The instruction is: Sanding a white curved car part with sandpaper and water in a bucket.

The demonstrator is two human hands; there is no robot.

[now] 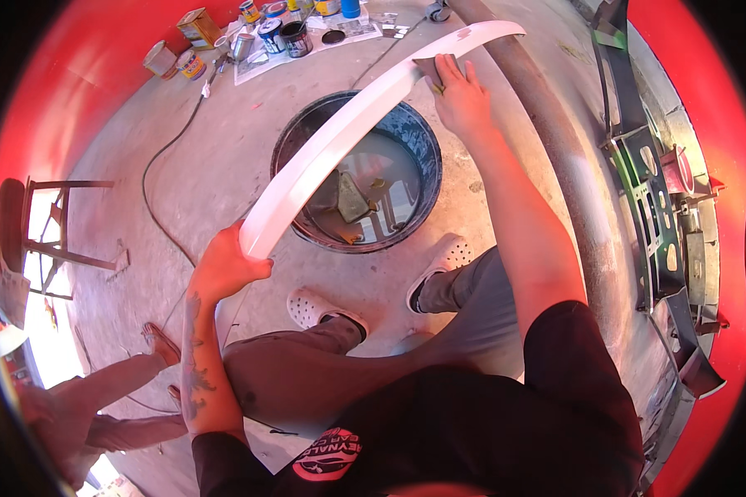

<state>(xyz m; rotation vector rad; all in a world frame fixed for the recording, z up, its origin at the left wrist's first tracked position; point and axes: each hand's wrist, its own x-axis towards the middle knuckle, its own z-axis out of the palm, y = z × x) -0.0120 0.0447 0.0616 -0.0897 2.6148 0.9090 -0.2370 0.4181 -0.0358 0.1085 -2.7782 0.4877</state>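
Observation:
A long, curved white trim piece [336, 132] runs diagonally from lower left to upper right. My left hand [230, 261] is closed round its lower end. My right hand [460, 95] presses a dark, thin pad [428, 70], apparently abrasive, onto its upper part, with fingers over the pad. Below the trim, a dark bucket [423, 219] holds cloudy water and a grayish block-like object [348, 199] with smaller pieces.
Paint cans [297, 41] stand on paper at the back. A metal-framed chair [50, 244] and another person's legs [116, 389] are at left. Dark vehicle panels [651, 207] lie along the right. A cable [153, 166] crosses the floor; my clog-shod feet [315, 306] are below.

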